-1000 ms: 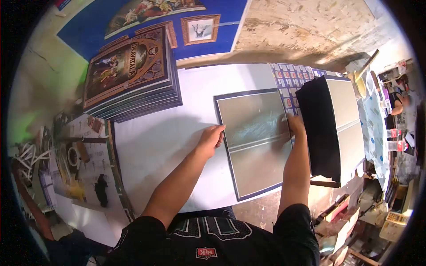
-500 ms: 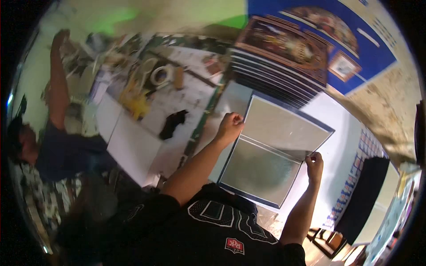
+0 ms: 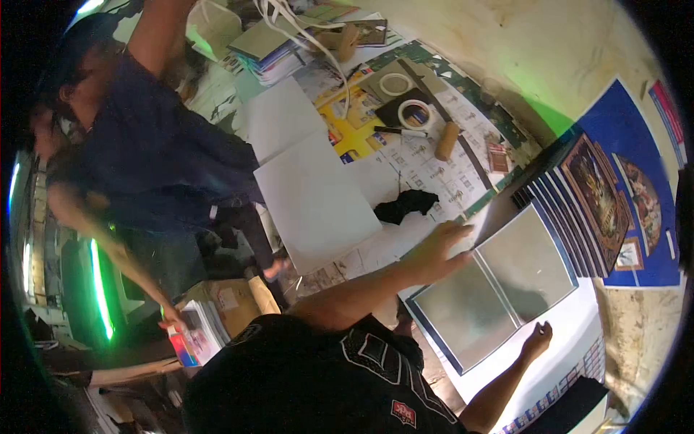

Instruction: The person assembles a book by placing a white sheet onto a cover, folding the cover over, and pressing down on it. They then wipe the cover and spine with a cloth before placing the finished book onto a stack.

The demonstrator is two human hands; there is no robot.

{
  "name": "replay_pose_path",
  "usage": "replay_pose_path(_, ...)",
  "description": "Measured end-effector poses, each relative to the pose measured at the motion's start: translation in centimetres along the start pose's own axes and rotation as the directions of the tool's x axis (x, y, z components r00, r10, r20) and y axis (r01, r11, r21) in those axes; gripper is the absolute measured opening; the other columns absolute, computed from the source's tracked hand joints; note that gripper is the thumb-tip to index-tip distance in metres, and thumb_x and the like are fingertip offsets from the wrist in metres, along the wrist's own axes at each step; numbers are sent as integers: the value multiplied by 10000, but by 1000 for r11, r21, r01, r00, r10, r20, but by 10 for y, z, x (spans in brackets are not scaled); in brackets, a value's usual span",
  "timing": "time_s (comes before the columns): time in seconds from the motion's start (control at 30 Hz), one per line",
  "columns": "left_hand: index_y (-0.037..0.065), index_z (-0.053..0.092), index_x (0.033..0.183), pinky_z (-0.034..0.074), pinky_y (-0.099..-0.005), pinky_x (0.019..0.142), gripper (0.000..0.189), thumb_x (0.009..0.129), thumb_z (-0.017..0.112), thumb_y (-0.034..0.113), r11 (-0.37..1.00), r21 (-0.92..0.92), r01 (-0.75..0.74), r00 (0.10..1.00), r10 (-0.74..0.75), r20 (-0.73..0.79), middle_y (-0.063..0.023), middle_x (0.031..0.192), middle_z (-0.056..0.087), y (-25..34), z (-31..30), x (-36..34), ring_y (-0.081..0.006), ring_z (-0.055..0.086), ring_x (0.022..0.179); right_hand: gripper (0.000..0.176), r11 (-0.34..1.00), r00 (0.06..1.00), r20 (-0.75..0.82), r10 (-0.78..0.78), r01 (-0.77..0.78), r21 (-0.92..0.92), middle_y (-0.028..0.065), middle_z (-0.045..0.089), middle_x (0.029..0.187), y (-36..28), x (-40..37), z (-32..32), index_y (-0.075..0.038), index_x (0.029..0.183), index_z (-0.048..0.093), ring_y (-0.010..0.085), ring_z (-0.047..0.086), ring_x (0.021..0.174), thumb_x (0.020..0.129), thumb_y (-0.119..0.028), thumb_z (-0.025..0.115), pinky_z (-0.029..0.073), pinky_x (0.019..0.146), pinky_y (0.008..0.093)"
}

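Head view | grey panel (image 3: 488, 300) over white table (image 3: 570, 318) | left hand (image 3: 441, 253) spread at one edge | right hand (image 3: 536, 343) curled narrow beside opposite edge | we judge: positioning; next move likely needs edge grip

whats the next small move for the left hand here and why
Probably bring the left hand onto the near edge of the open grey cover to steady it: its fingers are spread beside that edge, while the right hand, fingers curled, is by the opposite edge.
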State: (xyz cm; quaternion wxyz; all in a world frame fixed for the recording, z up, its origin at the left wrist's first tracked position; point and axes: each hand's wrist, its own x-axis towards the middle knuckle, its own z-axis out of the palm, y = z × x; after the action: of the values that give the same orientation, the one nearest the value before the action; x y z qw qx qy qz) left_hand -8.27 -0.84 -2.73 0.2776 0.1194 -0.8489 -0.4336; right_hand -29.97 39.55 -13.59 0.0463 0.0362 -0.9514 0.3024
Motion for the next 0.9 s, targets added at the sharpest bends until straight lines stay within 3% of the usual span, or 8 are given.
replay_pose_path(0.13, 36, 568, 1248, 413, -440, 989, 453, 810, 677, 74, 956, 235, 172, 941, -89, -326, -185, 1184, 581, 9, -131, -86, -361, 515, 1149, 275, 986, 994, 93, -57, 70, -148, 144, 677, 819, -164, -38, -1, 31, 906, 671, 249, 631, 761, 913, -243, 644, 501, 704, 384)
replay_pose_path(0.2, 23, 604, 1180, 440, -425, 960, 356, 832, 651, 80, 802, 442, 401, 867, -176, -466, -179, 1189, 574, 2, -189, -124, -341, 550, 1100, 179, 890, 872, 235, -430, 364, 276, 163, 649, 890, -196, -74, 59, -9, 986, 661, 283, 627, 844, 916, -154, 582, 495, 769, 394)
replay_pose_path(0.27, 14, 605, 1169, 464, -399, 924, 321, 857, 633, 87, 750, 386, 537, 752, -218, -622, -161, 1177, 574, -6, -224, -156, -300, 569, 1069, 211, 611, 545, 310, -779, 548, 572, 168, 627, 1053, -323, -154, 87, -53, 1027, 649, 325, 606, 988, 832, -127, 618, 476, 828, 415)
replay_pose_path(0.3, 12, 602, 1169, 475, -383, 902, 310, 870, 624, 90, 774, 291, 562, 681, -234, -694, -150, 1166, 576, -9, -235, -166, -274, 576, 1055, 317, 504, 170, 508, -844, 573, 646, 152, 580, 1244, -384, -181, 105, -71, 1116, 629, 315, 554, 1147, 814, -166, 647, 442, 951, 436)
replay_pose_path(0.33, 15, 602, 1168, 484, -366, 877, 302, 873, 619, 77, 767, 279, 577, 644, -218, -733, -141, 1149, 578, -8, -244, -170, -254, 583, 1031, 468, 126, 4, 200, -980, 789, 602, 142, 484, 1401, -416, -209, 98, -98, 1247, 578, 303, 464, 1288, 807, -236, 661, 353, 1069, 471)
replay_pose_path(0.5, 30, 614, 1150, 508, -314, 774, 261, 890, 594, 50, 783, 296, 547, 596, -117, -794, -114, 1111, 595, -5, -271, -185, -210, 614, 913, 618, -62, -225, 323, -919, 893, 446, 87, 395, 1488, -428, -253, 137, -144, 1384, 475, 267, 348, 1388, 802, -276, 638, 217, 1134, 563)
replay_pose_path(0.7, 19, 568, 1243, 474, -332, 882, 312, 976, 519, 172, 859, 59, 509, 588, -296, -753, -94, 1134, 607, -13, -279, -183, -194, 588, 1032, 590, 108, -79, 236, -968, 722, 683, 102, 553, 1348, -372, -210, 64, -117, 1289, 556, 294, 509, 1268, 709, -182, 637, 385, 1065, 471)
replay_pose_path(0.9, 3, 438, 1391, 281, -342, 1086, 424, 1001, 473, 167, 924, -193, 330, 894, -372, -251, -115, 1386, 475, 36, -177, -98, -187, 416, 1280, 258, 365, 730, 371, -574, -178, 914, 160, 691, 944, -277, -165, -52, -8, 1039, 619, 276, 666, 907, 844, -159, 692, 521, 817, 380)
